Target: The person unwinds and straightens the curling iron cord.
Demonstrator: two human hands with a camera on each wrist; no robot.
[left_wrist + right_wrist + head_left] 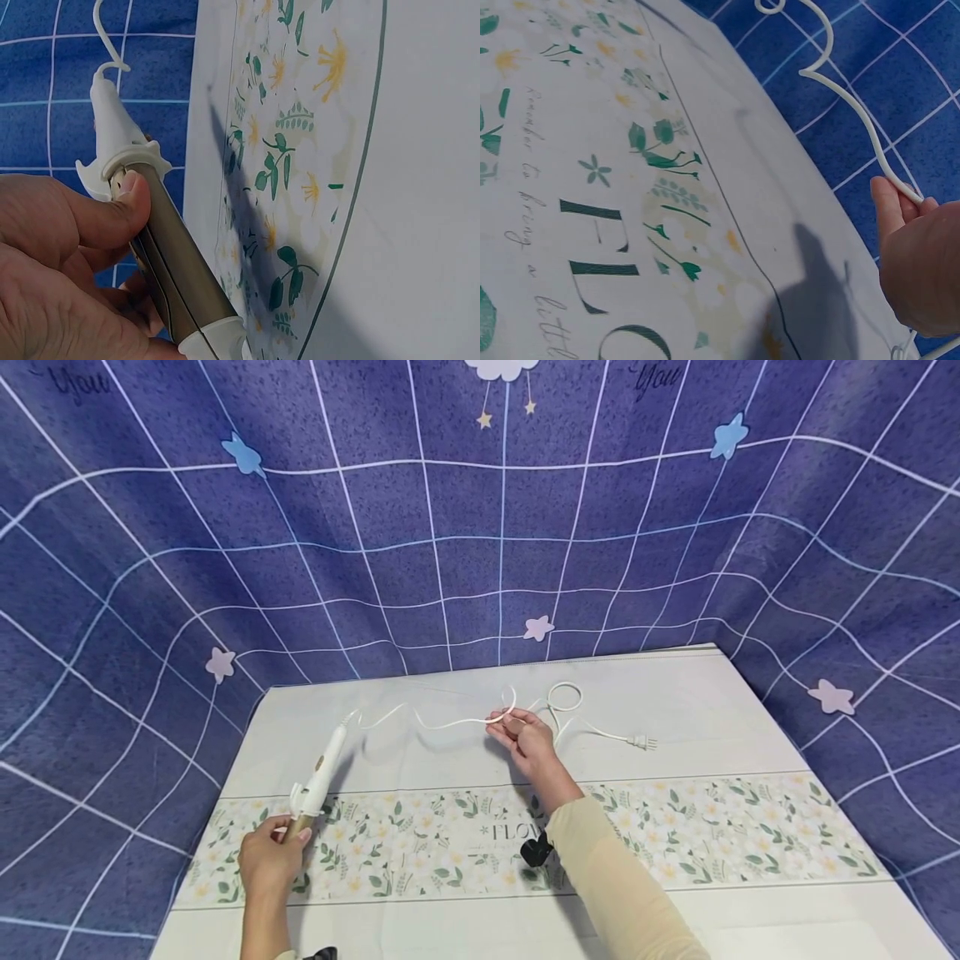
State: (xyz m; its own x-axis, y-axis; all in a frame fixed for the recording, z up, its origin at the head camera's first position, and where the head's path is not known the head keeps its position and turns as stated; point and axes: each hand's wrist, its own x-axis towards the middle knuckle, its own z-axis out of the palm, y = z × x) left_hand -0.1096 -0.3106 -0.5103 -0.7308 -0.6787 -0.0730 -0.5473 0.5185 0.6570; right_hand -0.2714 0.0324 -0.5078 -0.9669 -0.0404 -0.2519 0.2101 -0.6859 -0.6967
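A white curling iron [327, 768] with a gold-brown barrel [184, 259] is tilted above the left part of the table. My left hand [272, 860] grips it by the barrel, thumb close to the white clamp lever. From the handle's far end a white power cord [450, 724] runs to the right in loose waves. My right hand [531, 742] pinches this cord between thumb and fingers, above the table. Beyond that hand the cord forms a loop [565, 696] and ends in a plug [642, 742] at the right.
The table [420, 910] wears a white cover with a floral band and printed lettering. Behind it and at both sides hangs a blue curtain [465, 568] with a grid and stars. A small black object [536, 850] sits by the right sleeve.
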